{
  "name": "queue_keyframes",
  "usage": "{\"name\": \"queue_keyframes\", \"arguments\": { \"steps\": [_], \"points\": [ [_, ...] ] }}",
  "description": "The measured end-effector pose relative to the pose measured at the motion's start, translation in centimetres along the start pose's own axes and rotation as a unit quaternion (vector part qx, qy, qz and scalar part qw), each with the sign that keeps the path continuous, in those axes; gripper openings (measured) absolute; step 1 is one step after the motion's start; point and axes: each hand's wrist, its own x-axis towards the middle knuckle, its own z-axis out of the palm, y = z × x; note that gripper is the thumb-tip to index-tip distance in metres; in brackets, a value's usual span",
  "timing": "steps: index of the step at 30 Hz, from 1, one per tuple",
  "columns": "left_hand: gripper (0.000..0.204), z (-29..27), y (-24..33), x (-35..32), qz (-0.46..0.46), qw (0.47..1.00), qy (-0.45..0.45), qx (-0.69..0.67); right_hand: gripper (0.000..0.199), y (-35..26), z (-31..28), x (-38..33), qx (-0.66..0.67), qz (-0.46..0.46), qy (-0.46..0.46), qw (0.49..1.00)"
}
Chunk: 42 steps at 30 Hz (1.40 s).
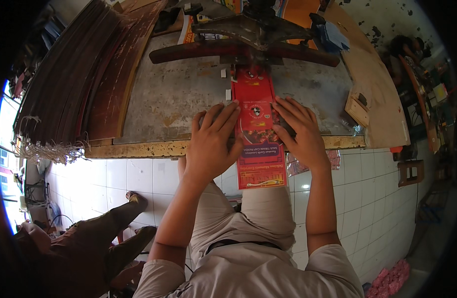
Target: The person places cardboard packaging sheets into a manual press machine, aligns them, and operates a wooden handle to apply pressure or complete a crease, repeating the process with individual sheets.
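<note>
A long red printed paper strip (262, 171) lies on the worn grey tabletop (174, 94), its near end hanging over the front edge above my lap. Its far end runs beneath a dark metal press-like frame (258, 31). My left hand (212, 139) rests along the strip's left edge, fingers stretched out flat, the thumb touching the paper. On the opposite edge lies my right hand (302, 136), its fingers also extended and its thumb at the strip. Two small white blocks (228, 94) are fixed on the surface left of the paper.
Dark brown boards (64, 74) are stacked at the left, with frayed strings (44, 144) below. A wooden block (357, 107) and a blue bundle (333, 37) sit on the right. Another person (69, 253) is at lower left. A brown stool (411, 173) stands on the tiled floor.
</note>
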Motion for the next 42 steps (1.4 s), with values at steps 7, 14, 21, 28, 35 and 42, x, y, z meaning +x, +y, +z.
{"name": "queue_keyframes", "arguments": {
  "steps": [7,14,21,28,35,42],
  "points": [
    [0.06,0.05,-0.04,0.05,-0.001,1.0,-0.002,0.002,0.057,-0.19,-0.3,0.05,0.001,0.003,-0.005,1.0],
    [0.059,0.11,-0.1,0.03,0.0,1.0,0.005,-0.003,0.059,-0.14,-0.26,-0.03,0.015,0.012,-0.015,1.0],
    [0.058,0.07,-0.01,0.1,0.001,1.0,0.007,-0.005,0.059,0.08,-0.19,-0.13,0.015,0.009,-0.012,1.0],
    [0.058,0.07,-0.13,-0.05,0.004,1.0,0.007,0.003,0.058,-0.18,-0.26,0.0,0.018,0.007,-0.008,1.0],
    [0.059,0.11,-0.11,0.01,0.003,1.0,0.002,0.004,0.057,-0.18,-0.24,-0.07,0.011,0.006,-0.001,1.0],
    [0.058,0.09,-0.05,0.03,0.002,1.0,0.003,0.004,0.057,-0.14,-0.14,-0.06,0.014,0.002,0.001,1.0]
  ]
}}
